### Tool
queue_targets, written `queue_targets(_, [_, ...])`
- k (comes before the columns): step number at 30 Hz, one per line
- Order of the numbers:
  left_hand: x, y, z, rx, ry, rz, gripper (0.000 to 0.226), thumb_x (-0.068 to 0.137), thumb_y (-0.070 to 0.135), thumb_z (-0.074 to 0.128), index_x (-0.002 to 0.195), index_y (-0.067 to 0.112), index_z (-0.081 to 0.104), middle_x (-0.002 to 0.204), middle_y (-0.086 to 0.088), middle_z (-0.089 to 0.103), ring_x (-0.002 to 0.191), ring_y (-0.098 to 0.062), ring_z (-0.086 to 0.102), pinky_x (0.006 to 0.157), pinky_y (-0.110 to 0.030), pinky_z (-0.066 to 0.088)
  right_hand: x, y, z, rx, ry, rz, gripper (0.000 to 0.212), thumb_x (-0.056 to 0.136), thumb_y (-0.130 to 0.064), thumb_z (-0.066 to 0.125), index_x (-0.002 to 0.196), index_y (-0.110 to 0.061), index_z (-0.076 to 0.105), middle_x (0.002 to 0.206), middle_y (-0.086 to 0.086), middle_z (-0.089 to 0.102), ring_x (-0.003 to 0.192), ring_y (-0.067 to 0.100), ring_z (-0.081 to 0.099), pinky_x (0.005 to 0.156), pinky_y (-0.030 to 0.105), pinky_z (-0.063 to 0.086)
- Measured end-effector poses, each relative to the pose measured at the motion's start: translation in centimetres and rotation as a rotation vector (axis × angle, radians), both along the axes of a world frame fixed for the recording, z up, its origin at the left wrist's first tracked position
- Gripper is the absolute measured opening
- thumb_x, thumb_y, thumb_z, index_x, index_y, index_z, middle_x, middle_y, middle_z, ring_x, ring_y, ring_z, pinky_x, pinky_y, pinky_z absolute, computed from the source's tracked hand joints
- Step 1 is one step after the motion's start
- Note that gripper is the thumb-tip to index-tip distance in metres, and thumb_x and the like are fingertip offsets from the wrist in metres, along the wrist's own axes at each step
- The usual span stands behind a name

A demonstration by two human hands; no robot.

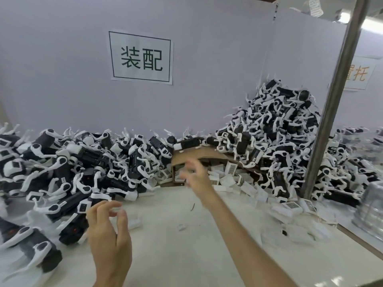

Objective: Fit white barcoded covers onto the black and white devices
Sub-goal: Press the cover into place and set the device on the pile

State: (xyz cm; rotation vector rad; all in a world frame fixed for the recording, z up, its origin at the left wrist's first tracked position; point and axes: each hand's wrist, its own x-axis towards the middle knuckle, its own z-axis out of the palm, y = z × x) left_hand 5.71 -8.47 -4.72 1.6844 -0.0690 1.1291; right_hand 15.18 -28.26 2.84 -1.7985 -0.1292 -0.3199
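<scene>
Black and white devices lie in a long heap [87,162] along the wall at the left and in a taller pile [277,131] at the right. White barcoded covers [230,177] spill out of a brown cardboard box [199,155] in the middle. My right hand [196,177] is stretched out over the near edge of that box, blurred, with fingers spread and nothing in it. My left hand [109,228] hovers above the white table, fingers loosely curled, holding nothing, close to a device [83,206] at the heap's edge.
The white tabletop [176,245] lies between the two piles. More covers [290,206] lie loose at the right. A grey metal post [331,104] rises at the right, with clear plastic trays [371,212] behind it. A paper sign [141,58] hangs on the white wall.
</scene>
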Motion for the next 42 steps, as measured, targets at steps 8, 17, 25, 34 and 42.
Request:
queue_targets(8, [0.2,-0.1,-0.2,-0.042,0.068,-0.039,0.024,0.092,0.037,0.042,0.109,0.023,0.051,0.109,0.006,0.046,0.094,0.005,0.052,0.076,-0.032,0.039,-3.3,0.7,-9.0,-0.083,0.059,-0.042,0.031,0.094,-0.002,0.054,0.112,-0.026,0.059,0.118,-0.004,0.053,0.071,-0.001,0.060,0.053,0.029,0.059])
queue_targets(17, [0.7,1.8,1.0,-0.867,0.308,-0.241,0.025,0.106,0.034,0.046,0.127,0.022,0.043,0.105,-0.004,0.071,0.073,-0.019,0.066,0.074,-0.036,0.050,-3.1,1.2,-9.9,-0.255,-0.007,-0.021,0.029,0.092,-0.002,0.055,0.110,-0.024,0.061,0.108,-0.016,0.048,0.080,0.014,0.060,0.060,0.029,0.060])
queue_targets(25, [1.5,2.8,-0.3,-0.796,0.625,-0.222,0.044,0.094,0.005,0.058,0.136,0.001,0.046,0.076,-0.008,0.065,0.049,-0.013,0.037,0.058,-0.033,0.053,-2.7,1.0,-10.3,-0.277,-0.020,-0.001,0.025,0.092,-0.003,0.056,0.098,-0.026,0.066,0.108,-0.014,0.051,0.076,0.012,0.061,0.068,0.038,0.060])
queue_targets(34, [1.9,4.5,0.1,-1.117,0.605,-0.452,0.038,0.101,0.047,0.055,0.119,0.015,0.046,0.077,-0.007,0.078,0.033,-0.011,0.037,0.052,-0.032,0.056,-2.8,1.2,-10.3,-0.342,-0.025,0.036,0.030,0.091,-0.005,0.058,0.087,-0.034,0.064,0.109,-0.014,0.053,0.077,0.018,0.064,0.071,0.029,0.051])
queue_targets(42, [1.3,4.7,0.3,-1.099,0.649,-0.560,0.015,0.099,0.020,0.062,0.109,0.011,0.055,0.090,-0.016,0.075,0.071,-0.021,0.069,0.061,-0.033,0.059,-2.9,1.2,-10.2,-0.362,0.003,0.037,0.030,0.091,-0.005,0.057,0.085,-0.034,0.065,0.108,-0.014,0.053,0.077,0.018,0.064,0.072,0.025,0.044])
